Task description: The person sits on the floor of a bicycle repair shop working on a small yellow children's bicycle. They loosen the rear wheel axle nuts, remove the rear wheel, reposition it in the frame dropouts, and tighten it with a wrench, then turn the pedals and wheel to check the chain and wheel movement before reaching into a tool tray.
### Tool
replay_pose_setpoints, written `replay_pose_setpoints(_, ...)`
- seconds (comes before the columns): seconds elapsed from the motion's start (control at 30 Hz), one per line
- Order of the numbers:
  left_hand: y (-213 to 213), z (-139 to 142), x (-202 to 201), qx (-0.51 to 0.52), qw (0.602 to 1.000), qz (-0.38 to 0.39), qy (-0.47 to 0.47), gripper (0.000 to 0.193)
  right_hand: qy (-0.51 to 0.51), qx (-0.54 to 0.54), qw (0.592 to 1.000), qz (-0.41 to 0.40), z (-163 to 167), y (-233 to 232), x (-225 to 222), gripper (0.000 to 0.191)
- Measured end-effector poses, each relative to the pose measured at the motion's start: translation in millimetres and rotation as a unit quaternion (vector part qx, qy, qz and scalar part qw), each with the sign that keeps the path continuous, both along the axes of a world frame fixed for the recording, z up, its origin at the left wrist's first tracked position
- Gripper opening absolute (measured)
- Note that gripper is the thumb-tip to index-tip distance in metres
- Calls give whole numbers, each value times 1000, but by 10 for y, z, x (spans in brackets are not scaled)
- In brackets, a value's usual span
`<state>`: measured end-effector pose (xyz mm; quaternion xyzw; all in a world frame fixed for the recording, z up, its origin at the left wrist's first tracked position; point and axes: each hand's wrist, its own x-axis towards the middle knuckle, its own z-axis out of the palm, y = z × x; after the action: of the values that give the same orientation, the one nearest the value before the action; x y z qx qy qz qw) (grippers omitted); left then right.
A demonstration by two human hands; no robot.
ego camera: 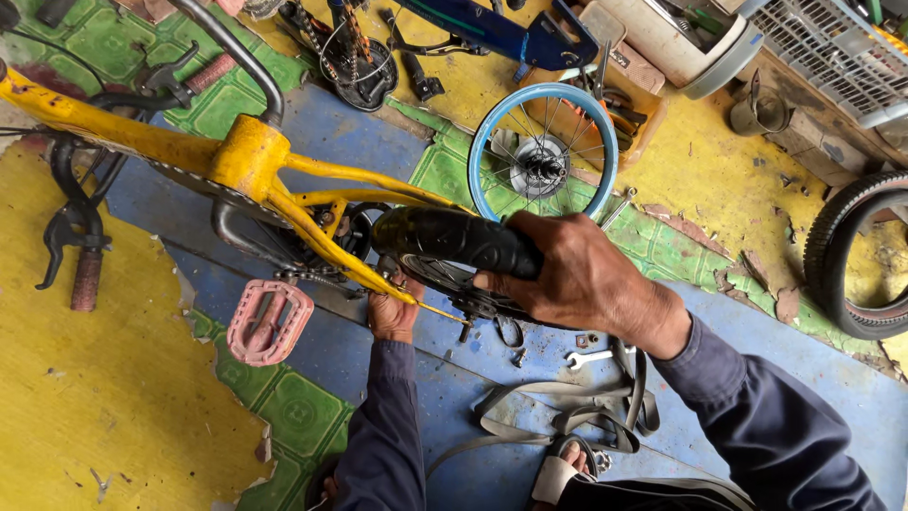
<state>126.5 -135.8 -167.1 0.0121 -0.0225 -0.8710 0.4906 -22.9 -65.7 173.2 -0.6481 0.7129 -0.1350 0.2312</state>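
Worn yellow, blue and green tiled floor [113, 397]

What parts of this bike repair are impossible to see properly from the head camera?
- Left hand: its fingertips are tucked behind the yellow bike frame, so what they grip is hidden.
- Rear wheel: its hub is covered by the right hand.
- Loose black tyre: cut off by the right edge.
- Small parts on the floor beside the spanner: too small to identify.
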Motion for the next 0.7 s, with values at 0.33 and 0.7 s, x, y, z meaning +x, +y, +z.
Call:
replay_pose_setpoints(0.33,17,20,29,77,997,-7,-24,49,5,1,1000,-7,59,-41,172,43)
replay_pose_setpoints(0.7,26,5,-18,145,988,3,-46,45,0,5,1000,-7,107,-25,148,46)
